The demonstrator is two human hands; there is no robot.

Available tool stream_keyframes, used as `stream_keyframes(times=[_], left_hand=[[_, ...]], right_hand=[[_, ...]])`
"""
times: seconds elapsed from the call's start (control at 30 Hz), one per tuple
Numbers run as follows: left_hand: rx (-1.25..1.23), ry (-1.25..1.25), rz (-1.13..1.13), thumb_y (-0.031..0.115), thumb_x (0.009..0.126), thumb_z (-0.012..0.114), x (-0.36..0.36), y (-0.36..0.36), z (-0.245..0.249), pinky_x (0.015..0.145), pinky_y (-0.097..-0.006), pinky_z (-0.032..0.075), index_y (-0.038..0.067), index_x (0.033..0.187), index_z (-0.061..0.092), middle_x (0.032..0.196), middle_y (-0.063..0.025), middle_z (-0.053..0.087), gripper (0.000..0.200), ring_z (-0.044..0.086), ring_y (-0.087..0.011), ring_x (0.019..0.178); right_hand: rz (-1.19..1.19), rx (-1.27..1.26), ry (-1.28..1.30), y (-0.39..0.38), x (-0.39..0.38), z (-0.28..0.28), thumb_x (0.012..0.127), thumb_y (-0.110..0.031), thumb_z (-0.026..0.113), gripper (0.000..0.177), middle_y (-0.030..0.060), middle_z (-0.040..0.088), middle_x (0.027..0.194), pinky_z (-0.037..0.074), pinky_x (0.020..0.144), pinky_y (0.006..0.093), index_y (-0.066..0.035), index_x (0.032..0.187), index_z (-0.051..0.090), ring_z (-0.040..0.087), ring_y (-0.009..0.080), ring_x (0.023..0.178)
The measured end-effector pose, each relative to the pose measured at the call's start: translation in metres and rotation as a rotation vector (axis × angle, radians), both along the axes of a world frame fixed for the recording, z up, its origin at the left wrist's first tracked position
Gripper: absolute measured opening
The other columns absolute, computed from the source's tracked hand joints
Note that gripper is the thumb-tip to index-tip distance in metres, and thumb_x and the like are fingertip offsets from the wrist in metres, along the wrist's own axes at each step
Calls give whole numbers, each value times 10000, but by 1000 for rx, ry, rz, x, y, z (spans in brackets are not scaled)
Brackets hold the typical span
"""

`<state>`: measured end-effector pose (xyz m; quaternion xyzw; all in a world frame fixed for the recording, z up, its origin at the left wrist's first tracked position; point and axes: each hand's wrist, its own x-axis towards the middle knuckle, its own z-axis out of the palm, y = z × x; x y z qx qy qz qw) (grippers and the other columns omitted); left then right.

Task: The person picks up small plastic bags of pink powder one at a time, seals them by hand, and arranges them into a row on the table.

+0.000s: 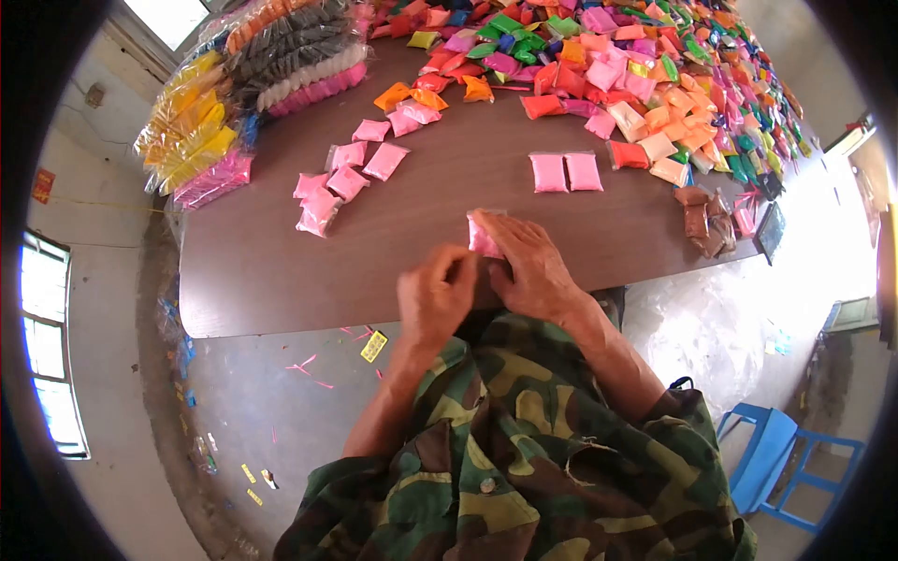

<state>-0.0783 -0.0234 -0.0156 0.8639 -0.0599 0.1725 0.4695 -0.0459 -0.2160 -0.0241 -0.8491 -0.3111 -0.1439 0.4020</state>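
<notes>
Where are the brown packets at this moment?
In the head view, the brown packets lie at the right, near the table's near right corner, just below the heap of coloured packets.

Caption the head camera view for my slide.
Right hand on a pink packet, left hand close by, colourful packets heaped beyond.

Right hand (fingers bent) on a pink packet.

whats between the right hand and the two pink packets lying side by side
Just bare brown table top: in the head view, nothing lies between the right hand and the two pink packets.
</notes>
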Motion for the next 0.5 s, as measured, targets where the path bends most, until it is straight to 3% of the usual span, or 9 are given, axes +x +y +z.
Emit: stream_keyframes(times=[0.13,0.2,0.3,0.4,0.5], left_hand=[[-55,5,131,127,1021,812,0,28,-3,646,-284,529,6,1007,778,770,-23,728,127,639,-67,697],[-66,42,144,129,1022,812,-3,34,-8,642,-279,521,4,1007,777,777,-30,734,131,642,-72,698],[-85,51,150,131,1021,818,-4,34,-10,646,-275,518,0,1004,774,785,-38,742,139,650,-76,707],[-98,31,151,135,1019,823,-2,32,-9,654,-279,525,-6,1001,771,787,-42,750,152,656,-80,715],[-112,-28,146,89,1003,812,-1,30,-12,612,-284,509,6,971,747,732,-56,716,110,632,-83,648]], right_hand=[[-69,-35,-62,6,4,2,880,-14,741,608,193,674,1453,510,1112,509,-27,1475,617,655,386,1341],[-88,-37,-126,8,8,3,918,-25,746,497,176,690,1411,563,1036,482,-34,1409,663,684,371,1282],[-173,284,-45,8,15,7,968,-22,725,352,186,709,1317,605,901,414,-24,1320,708,730,359,1143],[-342,411,24,-8,13,18,1039,-58,698,250,148,734,1211,602,819,360,9,1278,732,746,284,1012],[-427,628,300,-33,11,14,1078,-109,688,235,44,726,1050,555,732,294,18,1267,748,678,146,842]])
